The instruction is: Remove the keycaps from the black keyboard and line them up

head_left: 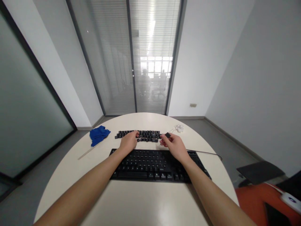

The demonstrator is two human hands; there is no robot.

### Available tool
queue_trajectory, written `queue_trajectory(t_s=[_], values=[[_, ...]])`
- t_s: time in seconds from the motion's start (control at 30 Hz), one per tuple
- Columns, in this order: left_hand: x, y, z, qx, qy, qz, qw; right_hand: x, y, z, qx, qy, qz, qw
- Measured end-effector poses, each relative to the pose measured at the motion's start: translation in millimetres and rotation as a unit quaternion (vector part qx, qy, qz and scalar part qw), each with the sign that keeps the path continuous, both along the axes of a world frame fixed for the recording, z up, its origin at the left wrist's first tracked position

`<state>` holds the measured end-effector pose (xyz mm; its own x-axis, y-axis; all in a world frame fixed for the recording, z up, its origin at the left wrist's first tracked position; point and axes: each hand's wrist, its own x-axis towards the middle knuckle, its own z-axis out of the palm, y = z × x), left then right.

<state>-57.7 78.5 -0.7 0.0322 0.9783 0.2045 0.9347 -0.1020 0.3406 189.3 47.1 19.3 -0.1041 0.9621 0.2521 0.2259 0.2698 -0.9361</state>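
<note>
A black keyboard (141, 161) lies across the table in front of me, with many of its upper keys bare of caps. Beyond it, loose black keycaps (149, 134) are laid out in rows. My left hand (128, 143) reaches over the keyboard's left part, its curled fingertips at the keycap rows; what they pinch, if anything, is hidden. Above the keyboard's right part, my right hand (174, 145) grips a black keycap (167, 135) between thumb and fingers, at the right end of the rows.
A blue cloth (99, 135) and a thin wooden stick (90, 150) lie at the left of the round table (131, 201). Clear crumpled plastic (179, 128) with white sticks is at the back right. The keyboard's cable (209, 153) runs right. An orange chair (254, 201) stands at the right.
</note>
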Motion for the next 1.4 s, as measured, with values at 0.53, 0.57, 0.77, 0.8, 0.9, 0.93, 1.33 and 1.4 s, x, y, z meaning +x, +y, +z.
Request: queue_trajectory(t_s=[0.53,0.57,0.77,0.8,0.9,0.93,1.33,1.4], values=[[-1,-3,0.7,0.005,0.002,-0.018,1.000,1,1,-1.2,-0.011,-0.001,0.002,1.000],[-1,-5,2.0,0.005,0.002,-0.019,1.000,1,1,-2.0,-0.011,-0.005,0.001,1.000],[1,-12,4.7,-0.001,0.000,-0.003,1.000,-2,-2,-2.5,-0.008,-0.018,0.004,1.000],[1,-12,3.9,-0.001,-0.001,0.001,1.000,-3,-2,-1.9,-0.008,-0.018,0.004,1.000],[1,-10,1.0,-0.003,-0.003,0.005,1.000,-3,-3,0.0,-0.012,-0.012,0.007,1.000],[1,-9,0.2,-0.004,-0.003,0.005,1.000,-3,-3,0.5,-0.013,-0.009,0.008,1.000],[-10,-22,6.8,0.004,-0.008,0.000,1.000,-5,-6,0.5,-0.007,-0.052,0.018,0.998],[-14,-31,8.3,0.000,-0.017,0.002,1.000,-10,-11,1.6,-0.003,-0.075,0.046,0.996]])
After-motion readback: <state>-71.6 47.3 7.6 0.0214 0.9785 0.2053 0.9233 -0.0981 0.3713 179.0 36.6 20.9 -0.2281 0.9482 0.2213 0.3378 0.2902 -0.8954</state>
